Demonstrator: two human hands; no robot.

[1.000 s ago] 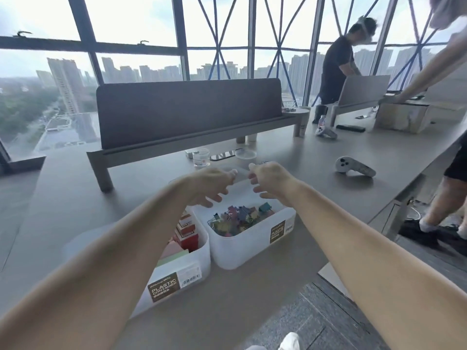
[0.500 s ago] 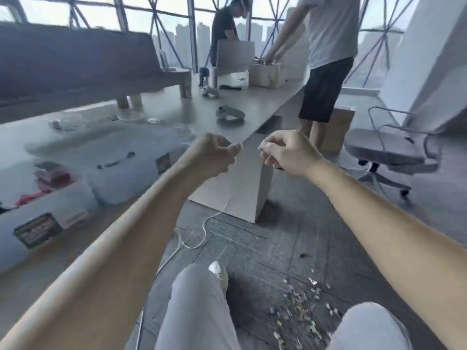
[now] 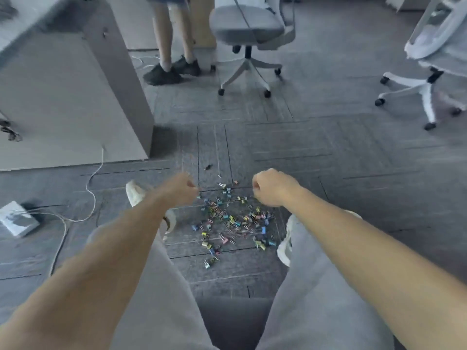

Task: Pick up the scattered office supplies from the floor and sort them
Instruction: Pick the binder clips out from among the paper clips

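Note:
A scatter of several small coloured binder clips and paper clips lies on the grey carpet between my feet. My left hand hovers above the pile's left edge with its fingers curled into a fist. My right hand hovers above the pile's right edge, also curled into a fist. Nothing shows in either hand. My knees in grey trousers fill the bottom of the view.
The desk's side panel stands at the left. A white cable runs to a white box on the floor. Another person's legs stand behind, beside a grey office chair. A second chair is at the right.
My view swung from the desk and its plastic containers down to the floor. Both hands came down with it and now hover over the clip pile, still curled.

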